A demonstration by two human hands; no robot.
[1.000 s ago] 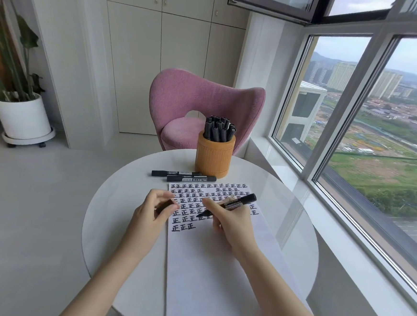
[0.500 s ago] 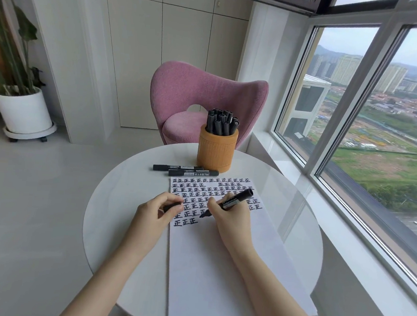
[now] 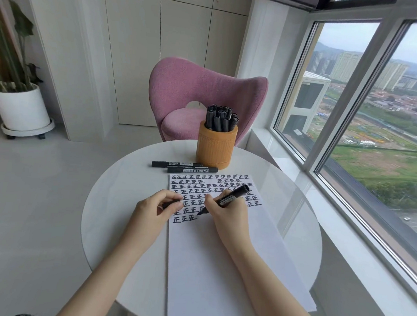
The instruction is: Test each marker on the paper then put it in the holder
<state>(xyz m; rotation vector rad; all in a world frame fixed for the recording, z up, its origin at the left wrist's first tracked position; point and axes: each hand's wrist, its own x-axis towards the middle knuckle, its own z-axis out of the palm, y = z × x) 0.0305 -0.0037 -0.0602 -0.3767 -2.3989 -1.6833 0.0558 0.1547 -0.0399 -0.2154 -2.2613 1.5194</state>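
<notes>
The paper (image 3: 218,271) lies under both your wrists on the round table (image 3: 113,212). Your right hand (image 3: 225,216) curls round an uncapped black marker (image 3: 229,199), with its tip down on the paper just left of your fingers, at the end of the last written row. Your left hand (image 3: 153,211), close beside it, pinches a small black piece (image 3: 170,204). Beyond both hands lie two capped markers (image 3: 177,165). Past them stands the holder (image 3: 215,148), full of markers.

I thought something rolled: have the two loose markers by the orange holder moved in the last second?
No. The two loose markers lie by the base of the holder, just beyond the top edge of the paper, exactly as before.
</notes>
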